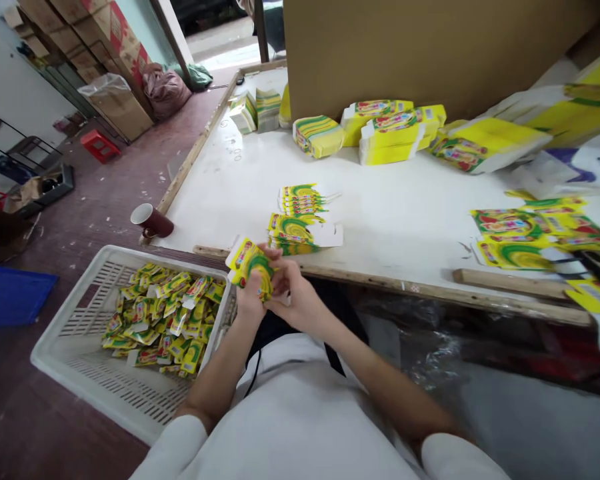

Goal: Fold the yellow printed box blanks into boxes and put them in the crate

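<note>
Between my two hands is a small yellow and green printed carton (250, 261), held tilted over the table's front edge. My left hand (251, 297) grips it from below, thumb across its printed face. The fingers of my right hand (289, 288) are curled at the carton's right side and touch it. Just beyond lies a pile of flat cartons (293, 230) with white flaps pointing right. Behind that is a fanned stack of cartons (300, 199). At my left, a white plastic basket (63, 357) holds many small yellow cartons (167, 317).
A maroon mug (159, 222) sits at the table's left corner. Bundled carton blanks (395, 137) line the back before a large brown board (405, 60). More flat cartons (515, 233) lie at the right. A wooden strip (380, 280) edges the table (395, 227). A red stool (100, 145) stands on the floor.
</note>
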Action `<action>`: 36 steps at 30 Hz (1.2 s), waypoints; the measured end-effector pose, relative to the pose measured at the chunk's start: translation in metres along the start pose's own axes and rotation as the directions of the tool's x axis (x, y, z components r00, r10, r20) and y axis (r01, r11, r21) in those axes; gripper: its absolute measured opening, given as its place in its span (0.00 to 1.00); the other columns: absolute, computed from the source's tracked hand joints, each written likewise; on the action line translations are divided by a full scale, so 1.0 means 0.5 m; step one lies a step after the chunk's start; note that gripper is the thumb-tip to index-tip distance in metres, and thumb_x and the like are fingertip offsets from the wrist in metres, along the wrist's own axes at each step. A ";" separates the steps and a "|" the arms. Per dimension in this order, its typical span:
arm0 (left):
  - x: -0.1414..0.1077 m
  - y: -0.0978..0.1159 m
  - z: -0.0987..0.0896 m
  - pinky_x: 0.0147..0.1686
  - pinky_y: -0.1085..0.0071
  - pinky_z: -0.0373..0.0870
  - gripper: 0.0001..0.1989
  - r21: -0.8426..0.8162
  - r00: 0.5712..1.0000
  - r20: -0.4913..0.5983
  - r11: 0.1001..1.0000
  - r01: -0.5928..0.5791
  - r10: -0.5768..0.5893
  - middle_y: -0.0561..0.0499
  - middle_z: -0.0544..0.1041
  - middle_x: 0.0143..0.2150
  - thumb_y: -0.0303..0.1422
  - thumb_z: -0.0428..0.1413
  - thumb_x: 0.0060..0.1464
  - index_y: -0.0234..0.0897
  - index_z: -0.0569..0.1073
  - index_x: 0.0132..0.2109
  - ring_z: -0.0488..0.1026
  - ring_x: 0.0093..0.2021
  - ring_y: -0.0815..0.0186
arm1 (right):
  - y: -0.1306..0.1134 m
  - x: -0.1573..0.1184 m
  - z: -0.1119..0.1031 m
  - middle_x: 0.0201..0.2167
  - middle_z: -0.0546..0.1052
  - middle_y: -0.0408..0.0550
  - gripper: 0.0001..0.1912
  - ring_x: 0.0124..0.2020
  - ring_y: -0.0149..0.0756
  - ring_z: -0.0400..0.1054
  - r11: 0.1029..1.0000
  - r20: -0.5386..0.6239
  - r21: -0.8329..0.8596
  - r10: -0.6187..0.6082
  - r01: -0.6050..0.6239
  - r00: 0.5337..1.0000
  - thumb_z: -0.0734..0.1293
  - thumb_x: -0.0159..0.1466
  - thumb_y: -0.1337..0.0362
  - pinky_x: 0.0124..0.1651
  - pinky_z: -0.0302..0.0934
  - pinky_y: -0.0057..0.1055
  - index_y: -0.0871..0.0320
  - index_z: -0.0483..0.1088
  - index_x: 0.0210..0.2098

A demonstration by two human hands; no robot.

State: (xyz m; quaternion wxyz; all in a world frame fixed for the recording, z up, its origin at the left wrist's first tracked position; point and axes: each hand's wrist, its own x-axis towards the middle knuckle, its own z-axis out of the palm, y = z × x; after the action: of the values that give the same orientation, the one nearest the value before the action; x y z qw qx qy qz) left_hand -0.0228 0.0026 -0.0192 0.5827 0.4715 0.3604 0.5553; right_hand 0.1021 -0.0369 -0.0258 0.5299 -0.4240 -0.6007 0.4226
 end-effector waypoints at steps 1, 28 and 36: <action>0.001 0.006 0.015 0.46 0.62 0.76 0.26 -0.069 0.998 -0.048 0.997 -0.035 0.032 0.49 0.75 0.39 0.58 0.58 0.51 0.44 0.72 0.46 0.76 0.42 0.61 | -0.006 -0.007 0.016 0.36 0.68 0.43 0.26 0.34 0.34 0.66 0.993 0.024 0.117 0.013 -0.016 1.000 0.72 0.60 0.60 0.38 0.67 0.32 0.53 0.60 0.54; 0.016 0.140 -0.117 0.69 0.47 0.55 0.61 0.738 0.818 0.478 0.651 -0.177 -0.320 0.34 0.60 0.72 0.68 0.59 0.38 0.37 0.56 0.72 0.57 0.71 0.40 | -0.016 0.007 -0.084 0.29 0.74 0.48 0.13 0.34 0.36 0.63 0.479 0.233 -0.738 -0.481 0.476 0.845 0.61 0.71 0.70 0.39 0.60 0.34 0.57 0.78 0.38; -0.009 0.072 -0.037 0.51 0.56 0.73 0.30 0.867 0.833 0.406 0.446 -0.222 -0.377 0.40 0.77 0.53 0.36 0.64 0.49 0.35 0.64 0.57 0.77 0.52 0.51 | -0.024 -0.010 -0.064 0.37 0.76 0.47 0.10 0.41 0.39 0.65 0.546 0.242 -0.685 -0.454 0.482 0.858 0.66 0.68 0.68 0.48 0.60 0.38 0.51 0.77 0.45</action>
State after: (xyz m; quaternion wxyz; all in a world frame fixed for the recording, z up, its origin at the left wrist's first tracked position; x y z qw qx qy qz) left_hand -0.0516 -0.0010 0.0089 0.3493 0.8240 0.4362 0.0932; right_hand 0.1338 -0.0432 -0.0129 0.4000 -0.4148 -0.8173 0.0007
